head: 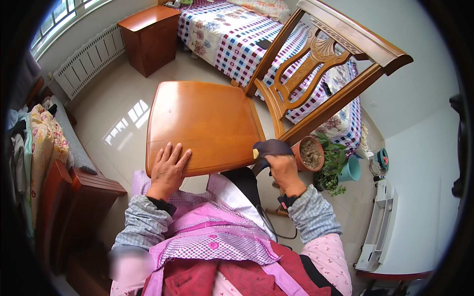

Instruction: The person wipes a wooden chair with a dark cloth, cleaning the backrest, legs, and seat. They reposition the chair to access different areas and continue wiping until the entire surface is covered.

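Note:
A wooden chair stands before me, with a glossy brown seat (205, 124) and a carved openwork backrest (301, 76) at the right. My left hand (168, 166) rests on the seat's near left corner, its fingers spread and nothing in its grip. In my right hand (284, 170) is a bunched dark blue cloth (274, 148) with a yellow patch. The cloth touches the seat's near right corner, close to the foot of the backrest post. My fingers on the cloth are partly hidden.
Behind the chair are a bed (237, 48) and a wooden nightstand (152, 40). Potted plants (329, 166) stand on the floor to the right, near a white shelf (377, 229). Clothes and bedding (44, 137) are piled on wooden furniture at left. A black cable (283, 236) hangs near my right wrist.

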Motion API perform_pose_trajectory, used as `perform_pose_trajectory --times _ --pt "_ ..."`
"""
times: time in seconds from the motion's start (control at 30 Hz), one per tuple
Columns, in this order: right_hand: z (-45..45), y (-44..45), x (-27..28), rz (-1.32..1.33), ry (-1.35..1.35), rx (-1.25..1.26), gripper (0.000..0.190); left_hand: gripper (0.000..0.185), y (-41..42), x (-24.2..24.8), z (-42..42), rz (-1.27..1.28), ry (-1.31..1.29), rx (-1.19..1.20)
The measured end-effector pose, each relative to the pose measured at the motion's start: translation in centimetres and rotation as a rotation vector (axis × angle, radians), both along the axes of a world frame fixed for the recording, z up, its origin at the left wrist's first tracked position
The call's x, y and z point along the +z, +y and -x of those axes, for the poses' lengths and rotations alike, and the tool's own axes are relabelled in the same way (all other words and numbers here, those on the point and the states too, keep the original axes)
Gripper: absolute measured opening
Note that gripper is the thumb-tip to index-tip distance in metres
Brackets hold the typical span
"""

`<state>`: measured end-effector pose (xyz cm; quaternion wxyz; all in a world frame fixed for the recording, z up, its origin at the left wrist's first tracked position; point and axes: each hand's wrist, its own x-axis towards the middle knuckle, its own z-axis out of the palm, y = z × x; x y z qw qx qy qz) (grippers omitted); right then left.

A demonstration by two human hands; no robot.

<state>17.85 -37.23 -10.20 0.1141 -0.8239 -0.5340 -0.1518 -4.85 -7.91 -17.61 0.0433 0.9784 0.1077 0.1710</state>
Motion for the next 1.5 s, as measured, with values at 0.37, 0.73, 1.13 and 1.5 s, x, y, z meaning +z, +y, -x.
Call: perform_pose_trajectory --times 0.37,0.73,1.13,1.5 --pt "-8.9 -0.4 20.2 -1.421 0.775 0.038 0.046 0.060 -0.4 0.2 0.1 0.029 0.056 0.023" --pt "-10.4 -0.5 2.8 -1.231 0.388 -0.188 0.037 0.055 -0.2 0.0 -0.2 0.000 0.053 0.022" --pt "-2.7 -8.2 -18.3 -0.716 0.795 -0.760 0.032 0.050 0.0 -0.6 0.0 -0.040 0.005 0.011" --pt "-8.6 0.1 17.2 -1.419 0.611 -0.081 0.071 0.047 -0.2 0.0 0.1 -0.044 -0.003 0.008"
